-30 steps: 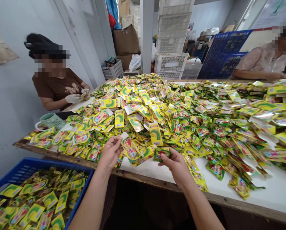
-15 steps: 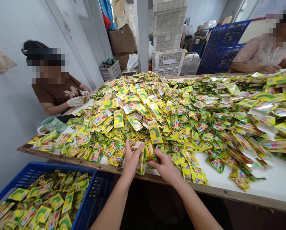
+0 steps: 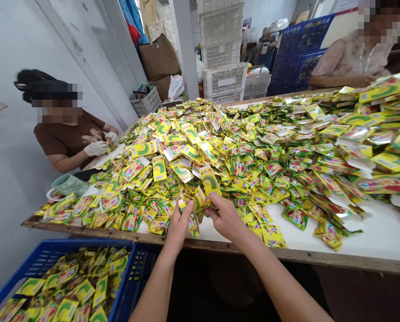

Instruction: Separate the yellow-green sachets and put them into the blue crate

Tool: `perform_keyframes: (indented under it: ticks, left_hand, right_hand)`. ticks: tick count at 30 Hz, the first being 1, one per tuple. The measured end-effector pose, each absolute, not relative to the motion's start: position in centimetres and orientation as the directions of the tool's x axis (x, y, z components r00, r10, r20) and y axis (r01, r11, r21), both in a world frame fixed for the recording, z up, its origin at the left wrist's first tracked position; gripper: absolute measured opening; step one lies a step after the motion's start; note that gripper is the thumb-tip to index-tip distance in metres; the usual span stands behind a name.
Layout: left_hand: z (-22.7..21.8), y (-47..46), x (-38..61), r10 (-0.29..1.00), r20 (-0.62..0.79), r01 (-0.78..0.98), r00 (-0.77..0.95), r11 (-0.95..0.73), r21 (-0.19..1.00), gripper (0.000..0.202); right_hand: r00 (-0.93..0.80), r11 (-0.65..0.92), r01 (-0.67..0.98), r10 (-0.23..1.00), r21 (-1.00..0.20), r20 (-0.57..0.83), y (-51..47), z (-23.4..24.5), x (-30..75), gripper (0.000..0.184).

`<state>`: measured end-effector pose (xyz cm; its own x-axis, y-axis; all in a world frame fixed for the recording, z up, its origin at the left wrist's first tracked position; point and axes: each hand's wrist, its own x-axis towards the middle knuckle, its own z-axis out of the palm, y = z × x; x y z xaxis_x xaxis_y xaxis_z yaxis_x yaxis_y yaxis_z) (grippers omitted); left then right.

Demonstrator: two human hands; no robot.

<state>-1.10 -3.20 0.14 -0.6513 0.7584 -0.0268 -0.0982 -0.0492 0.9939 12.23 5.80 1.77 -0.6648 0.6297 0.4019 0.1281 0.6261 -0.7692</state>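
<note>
My left hand (image 3: 180, 222) and my right hand (image 3: 225, 217) meet just above the near edge of the table (image 3: 370, 232). Both are closed on a small bunch of yellow-green sachets (image 3: 197, 206) pinched between them, with one sachet hanging down toward the table edge. A big heap of the same sachets (image 3: 253, 152) covers the white tabletop beyond my hands. A blue crate (image 3: 42, 255) partly filled with sachets stands below the table at my lower left.
A person in a brown shirt (image 3: 69, 138) with white gloves handles sachets at the far left. Another person (image 3: 350, 62) sits at the far right. A green mug (image 3: 67, 184) stands near the left edge. White crates (image 3: 225, 78) and blue crates (image 3: 293, 49) are stacked behind.
My hands came together from apart, gathering the sachets they held into one bunch over the table edge. The view shifted slightly right and down.
</note>
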Motion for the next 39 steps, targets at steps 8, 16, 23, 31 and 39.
perform_keyframes:
  ticks: [8, 16, 23, 31, 39]
  left_hand:
    - [2.7, -4.1, -1.7, 0.830, -0.246, -0.491, -0.501, -0.038, 0.871, 0.047]
    - [3.3, -4.0, 0.1, 0.775, -0.229, -0.557, -0.589, -0.184, 0.810, 0.050]
    - [3.3, -4.5, 3.7, 0.714, 0.079, -0.141, -0.696, -0.244, 0.960, 0.065]
    - [4.0, -5.0, 4.1, 0.755, 0.155, 0.001, -0.637, -0.199, 0.980, 0.071]
    - [3.4, -5.4, 5.1, 0.805, 0.119, -0.087, -0.581, -0.206, 0.975, 0.086]
  right_hand:
    - [-0.497, 0.593, 0.125, 0.731, -0.795, 0.467, 8.8, 4.2, 12.6, 0.027]
    - [-0.405, 0.118, 0.019, 0.909, -0.993, 0.100, 4.4, 2.7, 16.6, 0.025]
    - [-0.434, 0.514, 0.172, 0.805, -0.840, 0.404, -2.1, 3.2, 15.2, 0.030]
    - [-0.519, 0.775, 0.145, 0.588, -0.615, 0.620, -3.3, 3.1, 15.7, 0.027]
    - [-0.510, 0.462, 0.017, 0.767, -0.887, 0.389, -1.9, 3.7, 16.5, 0.016]
